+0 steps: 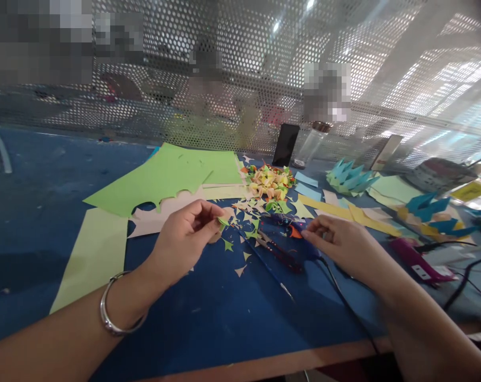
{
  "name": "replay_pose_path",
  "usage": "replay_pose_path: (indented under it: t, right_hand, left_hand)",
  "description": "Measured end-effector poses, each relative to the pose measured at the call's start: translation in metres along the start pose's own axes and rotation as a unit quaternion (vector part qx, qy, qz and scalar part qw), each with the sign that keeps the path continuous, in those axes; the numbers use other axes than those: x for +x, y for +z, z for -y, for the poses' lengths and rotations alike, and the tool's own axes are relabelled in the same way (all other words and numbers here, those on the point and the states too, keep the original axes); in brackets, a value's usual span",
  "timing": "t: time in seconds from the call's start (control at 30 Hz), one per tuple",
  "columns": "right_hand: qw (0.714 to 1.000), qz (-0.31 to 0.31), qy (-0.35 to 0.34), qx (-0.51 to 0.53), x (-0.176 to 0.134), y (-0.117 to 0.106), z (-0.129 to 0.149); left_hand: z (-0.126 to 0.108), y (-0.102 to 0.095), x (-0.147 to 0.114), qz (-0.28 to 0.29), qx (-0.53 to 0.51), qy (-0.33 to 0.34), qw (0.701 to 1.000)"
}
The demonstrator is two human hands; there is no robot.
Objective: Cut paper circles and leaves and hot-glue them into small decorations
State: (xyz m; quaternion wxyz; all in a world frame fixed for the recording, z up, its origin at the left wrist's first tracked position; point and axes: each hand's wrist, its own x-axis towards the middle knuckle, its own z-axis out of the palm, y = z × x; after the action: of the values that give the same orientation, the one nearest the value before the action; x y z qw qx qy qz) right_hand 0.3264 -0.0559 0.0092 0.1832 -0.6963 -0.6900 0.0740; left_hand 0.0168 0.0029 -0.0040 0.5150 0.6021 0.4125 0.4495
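Observation:
My left hand (190,231) pinches a small green paper piece (223,220) between thumb and fingertips. Lower right of it lies a green star-shaped paper scrap (228,245). My right hand (335,236) has its fingers closed at the body of a blue hot glue gun (312,250), which lies among the scraps with a dark cord trailing toward the table's front edge. An orange patch (295,232) shows by the fingertips; whether it is paper or part of the gun I cannot tell. Between my hands rest dark-handled scissors (282,254) and a thin blue stick tool (270,268).
Behind the scraps stands a pile of folded paper pieces (270,183). Cut green sheets (145,183) spread to the left. A phone (286,144) and a glass bottle (311,146) stand against the perforated screen. Blue paper crowns (349,176) and a pink power strip (419,262) are at right.

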Motion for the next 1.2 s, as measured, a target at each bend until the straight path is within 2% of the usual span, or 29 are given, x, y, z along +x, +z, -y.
replay_pose_path:
  t: [0.07, 0.13, 0.23, 0.3, 0.4, 0.53, 0.7, 0.83, 0.97, 1.1, 1.2]
  right_hand:
    - [0.998, 0.011, 0.045, -0.047, -0.004, 0.007, -0.016]
    - [0.997, 0.027, 0.067, -0.038, -0.004, 0.016, -0.028]
    - [0.995, 0.044, 0.09, 0.023, 0.001, 0.026, -0.036]
    - [0.983, 0.051, 0.136, 0.111, 0.004, 0.028, -0.036]
    - [0.934, 0.059, 0.203, 0.289, 0.004, 0.027, -0.029]
    - [0.85, 0.044, 0.2, 0.485, -0.003, 0.018, -0.02]
    - [0.764, 0.022, 0.161, 0.625, -0.011, 0.011, -0.017]
    - [0.707, 0.026, 0.128, 0.695, -0.016, 0.011, -0.008]
    - [0.691, 0.035, 0.096, 0.715, -0.019, 0.009, 0.006]
    - [0.699, 0.012, 0.06, 0.712, -0.021, 0.007, 0.013]
    - [0.704, 0.031, 0.052, 0.707, -0.021, 0.01, 0.014]
  left_hand:
    - [0.004, -0.001, 0.001, 0.005, 0.002, 0.01, 1.0]
    - [0.008, -0.002, 0.002, 0.012, 0.002, 0.018, 1.0]
    - [0.012, -0.003, 0.002, 0.017, 0.002, 0.023, 1.0]
    - [0.013, -0.004, 0.002, 0.017, 0.001, 0.021, 1.0]
    - [0.012, -0.004, 0.002, 0.015, -0.006, 0.023, 1.0]
    - [0.009, -0.004, 0.0, 0.014, -0.013, 0.034, 0.999]
    - [0.007, -0.003, 0.0, 0.018, -0.007, 0.034, 0.999]
    - [0.006, -0.003, -0.001, 0.024, -0.016, 0.032, 0.999]
    - [0.007, -0.002, -0.001, 0.024, -0.03, 0.026, 0.999]
    - [0.006, -0.001, -0.001, 0.025, -0.032, 0.026, 0.999]
    - [0.003, 0.0, -0.002, 0.026, -0.028, 0.04, 0.998]
